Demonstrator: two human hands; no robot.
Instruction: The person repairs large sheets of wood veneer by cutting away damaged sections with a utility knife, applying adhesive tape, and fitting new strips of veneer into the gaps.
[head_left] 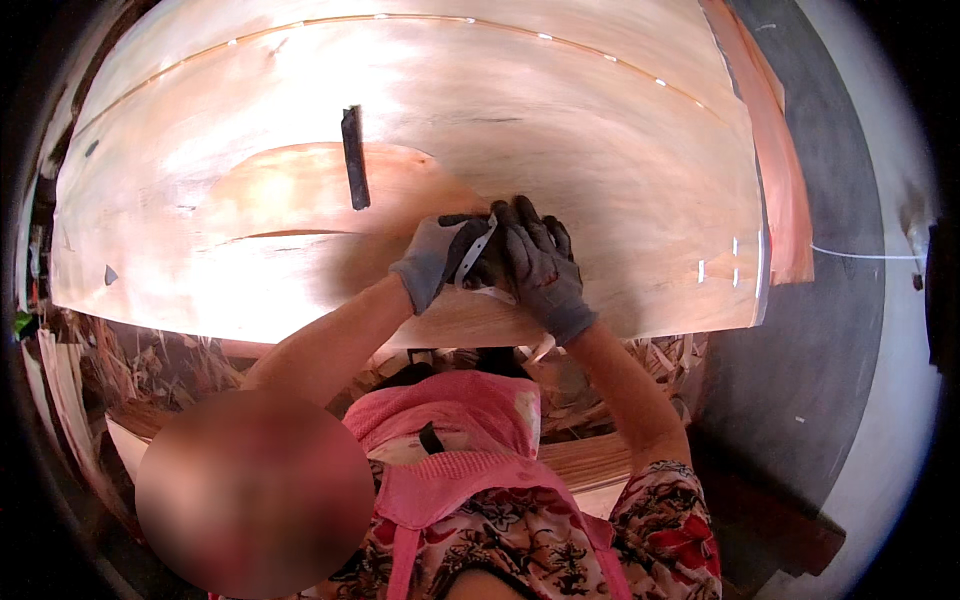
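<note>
veneer sheet [560,130] — wide, pale, dark floor [810,330]

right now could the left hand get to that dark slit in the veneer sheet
Probably yes. The left hand rests on the veneer sheet beside the right hand, both on a pale strip. The dark slit lies up and to its left, with only bare sheet between. It would have to let go first.

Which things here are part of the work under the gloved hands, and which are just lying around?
In use:
left hand
right hand
white strip held between both
veneer sheet beneath them

Lying about:
dark slit in the sheet
wood scraps below the sheet's edge
orange sheet at right
</note>
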